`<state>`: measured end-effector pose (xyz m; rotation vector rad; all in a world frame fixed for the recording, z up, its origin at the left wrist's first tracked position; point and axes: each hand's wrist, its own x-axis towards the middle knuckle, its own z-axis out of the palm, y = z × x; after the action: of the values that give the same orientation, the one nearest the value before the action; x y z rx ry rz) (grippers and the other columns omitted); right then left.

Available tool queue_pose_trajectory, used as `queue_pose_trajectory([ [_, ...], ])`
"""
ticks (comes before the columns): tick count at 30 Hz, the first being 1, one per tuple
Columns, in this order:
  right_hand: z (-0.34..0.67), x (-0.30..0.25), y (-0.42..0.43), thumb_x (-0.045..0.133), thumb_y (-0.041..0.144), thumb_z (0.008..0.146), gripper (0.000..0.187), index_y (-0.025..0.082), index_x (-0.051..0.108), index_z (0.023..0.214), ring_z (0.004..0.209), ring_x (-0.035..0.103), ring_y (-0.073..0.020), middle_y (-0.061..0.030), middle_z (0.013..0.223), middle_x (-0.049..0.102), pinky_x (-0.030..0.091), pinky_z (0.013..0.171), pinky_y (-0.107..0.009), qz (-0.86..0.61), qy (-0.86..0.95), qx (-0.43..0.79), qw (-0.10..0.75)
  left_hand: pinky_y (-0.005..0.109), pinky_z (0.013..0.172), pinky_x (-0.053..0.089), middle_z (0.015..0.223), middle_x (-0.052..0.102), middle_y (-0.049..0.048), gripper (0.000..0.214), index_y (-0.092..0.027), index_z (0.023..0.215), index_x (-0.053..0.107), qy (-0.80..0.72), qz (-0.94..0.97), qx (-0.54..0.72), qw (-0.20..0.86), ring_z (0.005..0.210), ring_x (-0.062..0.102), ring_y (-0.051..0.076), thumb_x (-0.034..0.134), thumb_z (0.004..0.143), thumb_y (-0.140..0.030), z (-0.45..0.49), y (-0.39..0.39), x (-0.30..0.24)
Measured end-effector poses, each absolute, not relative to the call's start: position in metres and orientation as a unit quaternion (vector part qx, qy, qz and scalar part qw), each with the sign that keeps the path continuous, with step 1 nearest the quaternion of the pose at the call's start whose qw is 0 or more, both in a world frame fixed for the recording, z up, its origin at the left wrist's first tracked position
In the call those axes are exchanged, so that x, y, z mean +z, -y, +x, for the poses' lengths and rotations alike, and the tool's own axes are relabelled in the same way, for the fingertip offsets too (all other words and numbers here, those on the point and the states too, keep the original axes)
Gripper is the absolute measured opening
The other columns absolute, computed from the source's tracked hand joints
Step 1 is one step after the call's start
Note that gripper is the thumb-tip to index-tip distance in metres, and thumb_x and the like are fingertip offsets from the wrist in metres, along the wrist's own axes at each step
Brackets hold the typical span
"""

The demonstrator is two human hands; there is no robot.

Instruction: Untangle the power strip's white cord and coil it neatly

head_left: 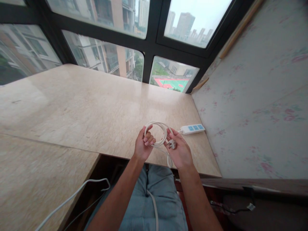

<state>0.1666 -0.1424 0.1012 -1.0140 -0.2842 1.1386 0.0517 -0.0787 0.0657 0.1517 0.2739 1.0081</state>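
Note:
A white power cord (pixel 157 123) is wound into a round coil that I hold up between both hands, above the front edge of the stone ledge. My left hand (pixel 145 142) has its fingers curled round the left side of the coil. On the other side, my right hand (pixel 177 146) grips the coil, and the cord's plug (pixel 171 144) lies against its palm with the prongs facing left. A loose loop of cord hangs below the coil. Behind my right hand, a white power strip (pixel 192 129) with blue socket faces rests on the ledge, its cord running toward that hand.
The beige stone ledge (pixel 96 106) runs up to dark-framed windows (pixel 146 64). At right stands a flower-papered wall (pixel 252 112). Another white cable (pixel 77 192) crosses the lower left ledge and hangs over its edge. A black cable (pixel 233 211) lies low at right.

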Motion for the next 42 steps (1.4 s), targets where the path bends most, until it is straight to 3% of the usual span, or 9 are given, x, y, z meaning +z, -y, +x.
queue_pose_trajectory([
  [8,0.153,0.086,0.137,0.074,0.024,0.069,0.026,0.024,0.069,0.095,0.076,0.063,-0.0118,0.0022,0.087,0.071,0.051,0.066,-0.022,-0.491,0.111,0.455,0.735,0.018,0.045,0.038,0.043,0.033,-0.0093,0.042,-0.010,0.083,0.066,-0.148,0.075,0.475,0.864,0.035,0.033,0.003,0.049,0.096,-0.047,0.057,0.083,0.065],
  [13,0.147,0.082,0.138,0.075,0.024,0.068,0.033,0.024,0.065,0.099,0.074,0.061,-0.0122,0.0034,0.082,0.067,0.050,0.065,-0.022,-0.504,0.112,0.453,0.727,0.016,0.042,0.034,0.043,0.030,-0.0107,0.033,-0.010,0.083,0.065,-0.149,0.071,0.487,0.857,0.034,0.029,0.002,0.053,0.096,-0.038,0.055,0.079,0.067],
  [17,0.156,0.087,0.140,0.079,0.020,0.063,0.041,0.024,0.065,0.101,0.080,0.062,-0.0113,0.0026,0.093,0.068,0.050,0.069,-0.021,-0.514,0.127,0.472,0.705,0.014,0.036,0.026,0.040,0.026,-0.0116,0.034,-0.010,0.079,0.064,-0.162,0.085,0.449,0.875,0.030,0.023,0.002,0.050,0.097,-0.035,0.051,0.071,0.073],
  [21,0.172,0.086,0.142,0.082,0.022,0.062,0.046,0.023,0.063,0.103,0.083,0.064,-0.0122,0.0007,0.098,0.068,0.052,0.070,-0.021,-0.527,0.153,0.497,0.673,0.015,0.035,0.027,0.038,0.027,-0.0113,0.037,-0.009,0.080,0.064,-0.179,0.127,0.390,0.894,0.030,0.021,0.002,0.046,0.098,-0.036,0.048,0.063,0.082],
  [24,0.185,0.085,0.144,0.084,0.022,0.062,0.047,0.021,0.062,0.103,0.078,0.066,-0.0138,-0.0012,0.095,0.069,0.057,0.068,-0.026,-0.525,0.169,0.554,0.624,0.015,0.035,0.028,0.039,0.029,-0.0113,0.033,-0.009,0.078,0.063,-0.211,0.160,0.360,0.895,0.030,0.023,0.002,0.054,0.095,-0.037,0.046,0.057,0.086],
  [28,0.199,0.085,0.146,0.083,0.015,0.063,0.042,0.018,0.062,0.099,0.079,0.069,-0.0164,-0.0038,0.094,0.070,0.059,0.073,-0.032,-0.513,0.145,0.604,0.592,0.015,0.035,0.026,0.038,0.029,-0.0114,0.033,-0.009,0.075,0.062,-0.256,0.184,0.340,0.886,0.030,0.024,0.002,0.058,0.091,-0.037,0.045,0.049,0.084],
  [33,0.199,0.084,0.144,0.068,0.008,0.064,0.021,0.015,0.067,0.084,0.079,0.066,-0.0153,-0.0043,0.084,0.069,0.057,0.072,-0.026,-0.451,0.121,0.653,0.596,0.015,0.035,0.025,0.039,0.029,-0.0117,0.031,-0.012,0.072,0.060,-0.294,0.208,0.387,0.849,0.029,0.023,0.002,0.062,0.088,-0.038,0.050,0.050,0.077],
  [36,0.185,0.082,0.144,0.066,0.005,0.062,0.027,0.016,0.070,0.086,0.082,0.065,-0.0132,-0.0035,0.088,0.071,0.054,0.077,-0.022,-0.433,0.156,0.641,0.614,0.016,0.034,0.023,0.038,0.028,-0.0121,0.029,-0.012,0.072,0.060,-0.292,0.192,0.418,0.839,0.029,0.022,0.002,0.063,0.087,-0.037,0.055,0.054,0.072],
  [42,0.153,0.072,0.149,0.080,0.014,0.061,0.055,0.025,0.065,0.113,0.099,0.065,-0.0137,0.0001,0.111,0.070,0.052,0.089,-0.025,-0.502,0.149,0.537,0.661,0.015,0.034,0.022,0.037,0.026,-0.0119,0.030,-0.012,0.071,0.058,-0.258,0.086,0.447,0.852,0.028,0.021,0.002,0.053,0.093,-0.033,0.053,0.057,0.057],
])
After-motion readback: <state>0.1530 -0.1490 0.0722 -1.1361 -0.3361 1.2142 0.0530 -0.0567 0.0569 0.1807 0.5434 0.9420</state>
